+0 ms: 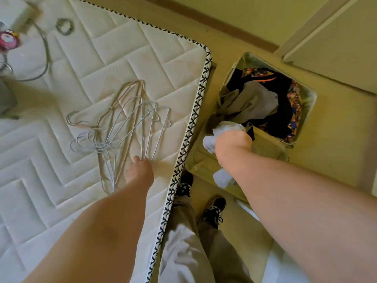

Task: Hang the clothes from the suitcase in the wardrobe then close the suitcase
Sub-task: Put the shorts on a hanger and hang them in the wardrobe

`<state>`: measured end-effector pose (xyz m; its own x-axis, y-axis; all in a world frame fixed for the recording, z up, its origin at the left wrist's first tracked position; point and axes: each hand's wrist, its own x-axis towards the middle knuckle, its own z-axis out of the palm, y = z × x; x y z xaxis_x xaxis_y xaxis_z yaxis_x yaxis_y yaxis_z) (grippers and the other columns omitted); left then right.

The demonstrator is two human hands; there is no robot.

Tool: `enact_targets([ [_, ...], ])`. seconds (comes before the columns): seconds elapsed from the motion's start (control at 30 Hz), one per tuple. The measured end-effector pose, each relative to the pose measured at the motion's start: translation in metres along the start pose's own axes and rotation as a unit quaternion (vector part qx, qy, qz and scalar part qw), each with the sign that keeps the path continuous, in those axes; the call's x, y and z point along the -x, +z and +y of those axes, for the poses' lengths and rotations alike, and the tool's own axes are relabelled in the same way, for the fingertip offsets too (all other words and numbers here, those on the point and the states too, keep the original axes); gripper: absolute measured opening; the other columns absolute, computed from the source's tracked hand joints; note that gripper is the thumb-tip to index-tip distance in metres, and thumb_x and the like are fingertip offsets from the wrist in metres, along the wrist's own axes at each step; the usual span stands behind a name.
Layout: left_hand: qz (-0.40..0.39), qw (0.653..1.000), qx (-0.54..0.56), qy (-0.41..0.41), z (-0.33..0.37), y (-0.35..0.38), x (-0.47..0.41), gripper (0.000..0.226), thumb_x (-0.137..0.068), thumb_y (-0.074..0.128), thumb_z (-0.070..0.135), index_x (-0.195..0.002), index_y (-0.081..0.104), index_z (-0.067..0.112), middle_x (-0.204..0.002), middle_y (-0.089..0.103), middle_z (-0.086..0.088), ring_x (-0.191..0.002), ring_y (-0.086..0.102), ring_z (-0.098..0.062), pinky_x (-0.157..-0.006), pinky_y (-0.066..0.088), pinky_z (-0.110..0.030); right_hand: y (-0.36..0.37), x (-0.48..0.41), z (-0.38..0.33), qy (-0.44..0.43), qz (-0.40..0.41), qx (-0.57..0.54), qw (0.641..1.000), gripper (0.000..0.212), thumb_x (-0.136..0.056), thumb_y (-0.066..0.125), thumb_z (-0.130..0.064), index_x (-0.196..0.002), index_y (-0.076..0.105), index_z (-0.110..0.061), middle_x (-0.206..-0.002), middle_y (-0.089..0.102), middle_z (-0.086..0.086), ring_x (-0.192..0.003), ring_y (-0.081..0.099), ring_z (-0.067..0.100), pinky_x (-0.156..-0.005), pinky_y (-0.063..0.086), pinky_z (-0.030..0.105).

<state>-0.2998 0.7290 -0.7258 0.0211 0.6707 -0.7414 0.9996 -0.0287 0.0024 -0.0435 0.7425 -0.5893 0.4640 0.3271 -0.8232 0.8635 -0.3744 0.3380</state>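
Note:
An open pale suitcase lies on the floor right of the bed, filled with dark, patterned and grey-beige clothes. My right hand grips a white garment bunched above the suitcase's near edge; part of it hangs below my wrist. A pile of several wire hangers lies on the white quilted mattress. My left hand is at the near end of the pile, fingers curled on the hanger wires. A wardrobe door shows at the top right.
A loose wire hanger, a small ring and a pink object lie at the mattress's far left. My legs and black shoes stand in the gap between bed and suitcase. Yellowish floor surrounds the suitcase.

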Motion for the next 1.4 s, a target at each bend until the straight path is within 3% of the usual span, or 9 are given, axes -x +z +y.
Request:
enact_targets([
  [0.13,-0.002,1.0,0.004,-0.022,-0.003,0.002,0.003,0.04,-0.088,0.052,0.001,-0.127,0.054,0.01,-0.12,0.048,-0.009,-0.108,0.055,-0.03,-0.087,0.053,-0.043,0.0,0.004,0.015,0.013,0.007,0.015,1.0,0.024,-0.091,0.065,-0.035,-0.092,0.058,-0.011,-0.088,0.05,0.007,-0.108,0.057,0.021,-0.088,0.045,0.033],
  [0.27,0.01,0.997,0.069,-0.026,-0.014,-0.01,0.016,0.033,-0.089,0.037,-0.005,-0.116,0.037,0.013,-0.096,0.06,-0.009,-0.081,0.059,-0.029,-0.066,0.05,-0.042,-0.012,0.02,0.036,0.027,0.041,-0.01,0.999,0.029,-0.091,0.069,-0.035,-0.107,0.061,-0.012,-0.078,0.044,0.009,-0.108,0.062,0.022,-0.076,0.047,0.031],
  [0.37,0.069,0.992,0.096,-0.043,-0.018,-0.039,0.035,0.011,-0.104,0.036,0.016,-0.112,0.044,0.015,-0.09,0.057,-0.007,-0.083,0.059,-0.032,-0.068,0.046,-0.041,-0.022,0.039,0.058,0.035,0.059,-0.017,0.997,0.037,-0.095,0.066,-0.023,-0.125,0.057,-0.004,-0.115,0.057,0.013,-0.119,0.059,0.029,-0.091,0.055,0.037],
  [0.53,0.147,0.984,0.055,-0.085,-0.013,-0.103,0.063,0.039,-0.108,0.028,0.033,-0.116,0.062,0.014,-0.101,0.067,-0.013,-0.095,0.066,-0.035,-0.077,0.049,-0.039,-0.036,0.083,0.108,0.093,0.132,-0.002,0.987,0.053,-0.097,0.061,-0.02,-0.144,0.041,-0.005,-0.135,0.047,0.016,-0.121,0.055,0.03,-0.09,0.054,0.038],
  [0.8,0.208,0.97,-0.021,-0.124,0.018,-0.187,0.115,0.033,-0.097,0.043,0.022,-0.121,0.066,0.017,-0.117,0.068,-0.011,-0.112,0.06,-0.031,-0.1,0.043,-0.045,-0.068,0.142,0.184,0.124,0.199,-0.129,0.964,0.061,-0.088,0.071,-0.028,-0.138,0.043,-0.005,-0.128,0.051,0.017,-0.113,0.06,0.031,-0.072,0.048,0.039],
  [0.9,0.236,0.962,-0.028,-0.135,0.036,-0.212,0.137,0.034,-0.098,0.042,0.023,-0.12,0.065,0.012,-0.122,0.065,-0.013,-0.118,0.056,-0.032,-0.106,0.039,-0.046,-0.074,0.164,0.211,0.109,0.226,-0.143,0.957,0.055,-0.089,0.07,-0.025,-0.134,0.045,-0.007,-0.129,0.053,0.015,-0.118,0.058,0.03,-0.079,0.047,0.038],
  [1.0,0.252,0.961,0.002,-0.115,0.065,-0.242,0.161,0.032,-0.098,0.042,0.023,-0.119,0.064,0.011,-0.121,0.064,-0.014,-0.117,0.053,-0.032,-0.103,0.039,-0.046,-0.074,0.183,0.24,0.105,0.258,-0.169,0.945,0.036,-0.089,0.065,-0.017,-0.125,0.057,-0.013,-0.125,0.061,0.008,-0.116,0.061,0.028,-0.09,0.046,0.035],
  [1.17,0.273,0.952,0.129,-0.044,0.135,-0.298,0.194,0.038,-0.099,0.035,0.029,-0.126,0.059,0.014,-0.128,0.062,-0.012,-0.12,0.053,-0.034,-0.1,0.038,-0.045,-0.079,0.215,0.287,0.103,0.297,-0.231,0.921,0.009,-0.088,0.068,-0.018,-0.097,0.067,-0.016,-0.09,0.067,0.003,-0.078,0.062,0.024,-0.066,0.049,0.029],
  [1.4,0.292,0.911,0.265,0.119,0.238,-0.357,0.251,0.046,-0.105,0.027,0.037,-0.109,0.064,0.01,-0.104,0.068,-0.013,-0.095,0.061,-0.035,-0.083,0.048,-0.039,-0.094,0.254,0.333,0.036,0.311,-0.388,0.867,0.027,-0.077,0.067,-0.023,-0.102,0.058,-0.015,-0.098,0.058,0.0,-0.091,0.061,0.026,-0.076,0.052,0.033],
])
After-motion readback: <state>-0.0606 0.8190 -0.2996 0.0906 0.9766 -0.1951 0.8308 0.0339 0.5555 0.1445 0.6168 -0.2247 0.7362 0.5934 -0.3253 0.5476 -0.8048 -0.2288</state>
